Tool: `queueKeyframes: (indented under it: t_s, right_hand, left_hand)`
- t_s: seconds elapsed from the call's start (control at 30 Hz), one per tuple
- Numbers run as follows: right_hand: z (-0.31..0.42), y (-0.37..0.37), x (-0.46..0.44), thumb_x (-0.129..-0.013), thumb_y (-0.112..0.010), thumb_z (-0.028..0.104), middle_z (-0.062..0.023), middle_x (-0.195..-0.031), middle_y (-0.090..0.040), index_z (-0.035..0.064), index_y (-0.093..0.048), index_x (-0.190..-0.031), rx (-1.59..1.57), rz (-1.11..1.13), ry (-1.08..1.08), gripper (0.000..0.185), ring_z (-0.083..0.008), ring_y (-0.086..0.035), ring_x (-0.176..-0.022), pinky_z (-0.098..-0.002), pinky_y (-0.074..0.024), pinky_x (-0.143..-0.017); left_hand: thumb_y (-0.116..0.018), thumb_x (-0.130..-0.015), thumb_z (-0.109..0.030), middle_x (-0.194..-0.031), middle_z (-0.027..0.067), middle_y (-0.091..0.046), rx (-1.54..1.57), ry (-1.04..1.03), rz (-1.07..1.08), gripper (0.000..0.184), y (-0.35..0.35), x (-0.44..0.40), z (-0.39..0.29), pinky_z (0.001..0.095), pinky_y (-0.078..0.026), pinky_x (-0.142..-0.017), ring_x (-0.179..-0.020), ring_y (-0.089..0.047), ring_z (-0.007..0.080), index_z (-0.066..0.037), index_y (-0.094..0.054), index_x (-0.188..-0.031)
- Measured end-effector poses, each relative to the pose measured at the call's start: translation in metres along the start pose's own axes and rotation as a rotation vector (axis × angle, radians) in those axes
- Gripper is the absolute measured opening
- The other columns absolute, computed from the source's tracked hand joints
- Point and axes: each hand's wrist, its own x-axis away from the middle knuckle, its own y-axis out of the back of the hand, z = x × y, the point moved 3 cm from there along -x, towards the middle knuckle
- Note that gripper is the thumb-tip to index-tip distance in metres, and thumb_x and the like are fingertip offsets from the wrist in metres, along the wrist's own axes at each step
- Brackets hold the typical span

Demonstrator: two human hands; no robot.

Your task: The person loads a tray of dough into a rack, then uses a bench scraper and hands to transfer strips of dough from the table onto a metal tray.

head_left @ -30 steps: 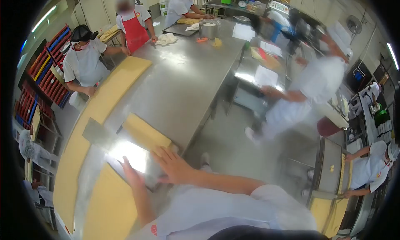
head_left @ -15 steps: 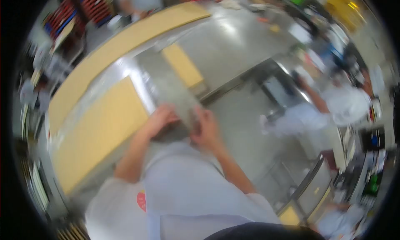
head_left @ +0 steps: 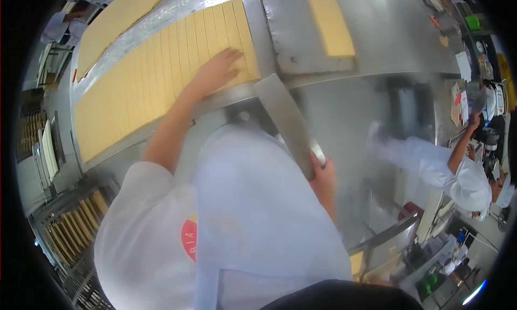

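A wide yellow dough sheet (head_left: 161, 68), scored into many narrow parallel strips, lies along the table's near edge. My left hand (head_left: 218, 72) rests over its right part, fingers spread and holding nothing. Off the table's edge, my right hand (head_left: 323, 175) grips the handle of a broad metal blade (head_left: 285, 116); its squared tip points up and left toward the sheet's right corner. Right of the sheet, a flat metal tray (head_left: 293, 33) carries a yellow dough slab (head_left: 331, 22) at its right side.
Another long dough sheet (head_left: 118, 19) lies beyond, at the upper left. A rack with trays (head_left: 75, 229) stands at the lower left. One co-worker (head_left: 452, 175) is at the right beside a side bench. A metal-framed cart (head_left: 388, 240) is at the lower right.
The view has swung so the dough sheet appears higher. My left hand has moved onto it and my right hand now holds the blade. Strip lines show on the sheet, unseen in the earlier frames.
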Motion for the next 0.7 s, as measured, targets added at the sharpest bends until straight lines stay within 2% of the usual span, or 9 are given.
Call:
queueKeyframes:
  t_s: [0.13,0.23,0.4,0.43,0.5,0.7]
  right_hand:
    - [0.046,-0.017,0.022,-0.061,-0.091,0.027,-0.0163,-0.132,-0.052,0.0362,-0.054,-0.148,0.098,0.097,-0.136,0.096,-0.0349,-0.058,-0.115,-0.0450,-0.0535,-0.092]
    - [0.082,-0.027,0.031,-0.061,-0.091,0.027,-0.0169,-0.132,-0.052,0.0360,-0.054,-0.148,0.091,0.116,-0.224,0.095,-0.0347,-0.058,-0.114,-0.0459,-0.0543,-0.091]
    - [0.141,-0.037,0.019,-0.060,-0.091,0.027,-0.0181,-0.127,-0.055,0.0329,-0.057,-0.147,0.081,0.004,-0.228,0.093,-0.0344,-0.061,-0.106,-0.0456,-0.0564,-0.084]
    - [0.150,-0.037,0.022,-0.061,-0.091,0.026,-0.0194,-0.129,-0.055,0.0316,-0.057,-0.146,0.082,0.015,-0.245,0.092,-0.0363,-0.061,-0.109,-0.0451,-0.0557,-0.087]
    - [0.159,-0.036,0.027,-0.064,-0.092,0.025,-0.0221,-0.133,-0.057,0.0291,-0.058,-0.146,0.084,0.036,-0.263,0.089,-0.0401,-0.060,-0.114,-0.0443,-0.0543,-0.092]
    - [0.167,-0.044,0.042,-0.067,-0.091,0.027,-0.0221,-0.128,-0.058,0.0267,-0.056,-0.148,-0.003,-0.037,-0.269,0.088,-0.0394,-0.060,-0.114,-0.0457,-0.0538,-0.091]
  left_hand:
    - [-0.069,-0.095,-0.031,-0.157,0.0111,-0.046,0.014,-0.304,0.132,0.058,-0.020,-0.034,0.014,0.0471,-0.040,-0.119,-0.152,-0.032,0.0351,-0.015,-0.053,-0.148]
    - [-0.074,-0.089,-0.035,-0.148,0.0102,-0.052,0.012,-0.486,0.176,0.059,-0.037,-0.053,0.018,0.0473,-0.037,-0.120,-0.148,-0.037,0.0334,-0.015,-0.057,-0.142]
    - [-0.077,-0.077,-0.031,-0.129,0.0091,-0.058,-0.003,-0.599,0.190,0.053,-0.058,-0.061,0.015,0.0502,-0.033,-0.119,-0.131,-0.048,0.0313,-0.013,-0.063,-0.124]
    - [-0.077,-0.075,-0.030,-0.126,0.0088,-0.058,0.000,-0.616,0.168,0.051,-0.058,-0.062,0.014,0.0509,-0.033,-0.118,-0.128,-0.050,0.0309,-0.012,-0.064,-0.121]
    - [-0.077,-0.074,-0.029,-0.125,0.0085,-0.058,-0.029,-0.621,0.166,0.050,-0.058,-0.065,0.015,0.0520,-0.033,-0.118,-0.128,-0.050,0.0305,-0.013,-0.064,-0.119]
    - [-0.077,-0.071,-0.027,-0.121,0.0064,-0.058,-0.080,-0.638,0.152,0.046,-0.058,-0.068,0.011,0.0517,-0.035,-0.115,-0.126,-0.051,0.0293,-0.016,-0.063,-0.113]
